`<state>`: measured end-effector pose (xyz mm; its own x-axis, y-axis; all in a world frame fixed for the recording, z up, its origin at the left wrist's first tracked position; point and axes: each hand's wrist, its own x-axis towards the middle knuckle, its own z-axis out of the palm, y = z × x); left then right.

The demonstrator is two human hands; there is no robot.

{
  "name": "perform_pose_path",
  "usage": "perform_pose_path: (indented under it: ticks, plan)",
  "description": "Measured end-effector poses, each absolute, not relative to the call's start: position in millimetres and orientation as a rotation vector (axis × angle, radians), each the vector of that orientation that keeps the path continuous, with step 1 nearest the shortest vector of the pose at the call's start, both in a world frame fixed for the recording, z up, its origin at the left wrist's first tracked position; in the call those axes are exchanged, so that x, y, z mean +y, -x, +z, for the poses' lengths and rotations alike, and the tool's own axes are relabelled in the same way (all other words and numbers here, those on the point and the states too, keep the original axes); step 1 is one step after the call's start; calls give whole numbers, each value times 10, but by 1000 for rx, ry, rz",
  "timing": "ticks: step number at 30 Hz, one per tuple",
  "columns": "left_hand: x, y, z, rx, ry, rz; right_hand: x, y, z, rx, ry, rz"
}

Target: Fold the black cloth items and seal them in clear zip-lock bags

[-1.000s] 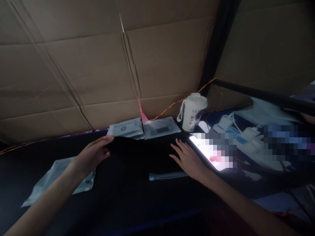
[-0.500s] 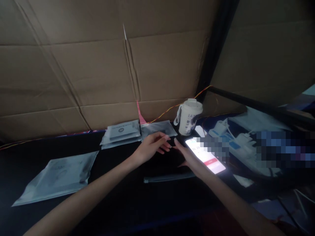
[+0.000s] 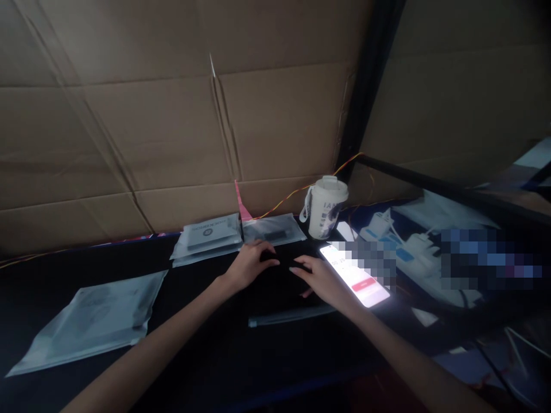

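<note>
My left hand (image 3: 253, 265) is over the black table with its fingers bent and thumb held apart. No held thing shows in it. Facing it, my right hand (image 3: 317, 280) also has its thumb and fingers apart. The area between them is very dark, and I cannot make out whether a black item lies there. Just below the hands runs the pale zip edge of a frosted bag (image 3: 279, 317); the rest of that bag is hidden or too dark. Behind my left hand lie stacked frosted zip bags (image 3: 210, 232) and a single zip bag (image 3: 286, 226).
Another frosted zip bag (image 3: 99, 315) lies at the left. A lit phone (image 3: 370, 295) lies beside my right hand, with a lidded white cup (image 3: 325, 212) behind it. Power strips with plugs (image 3: 413, 249) are at the right. A cardboard wall (image 3: 172, 132) closes off the back.
My hands have moved apart from near-touching fingertips, the left one leftward and the right one slightly down. The whole view has shifted a little.
</note>
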<state>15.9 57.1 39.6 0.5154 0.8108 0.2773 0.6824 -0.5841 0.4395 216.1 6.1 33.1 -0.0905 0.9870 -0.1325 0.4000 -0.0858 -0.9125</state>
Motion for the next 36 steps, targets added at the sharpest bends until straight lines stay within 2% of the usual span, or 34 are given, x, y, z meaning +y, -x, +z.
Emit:
perform_pose_path:
  ticks: [4,10,12,18,20,30,36]
  plan:
    - [334,-262,371,1370,-2598,778,71,-2184,221,-1550,1621,1064]
    - [33,-306,250,1174,-2827,439,68,-2207,127,-1629,1645,940]
    - [14,-268,175,1181,-2800,445,44,-2236,93,-1660,1649,880]
    - [24,-191,82,1142,-2701,597,-214,-2413,104,-1879,1813,145]
    - [19,-194,85,1138,-2689,605,-312,-2448,129,-1864,1909,15]
    - [12,-178,92,1149,-2555,662,-429,-2429,108,-1887,2130,-129]
    - [23,-168,81,1142,-2517,689,-439,-2442,134,-1919,2187,-84]
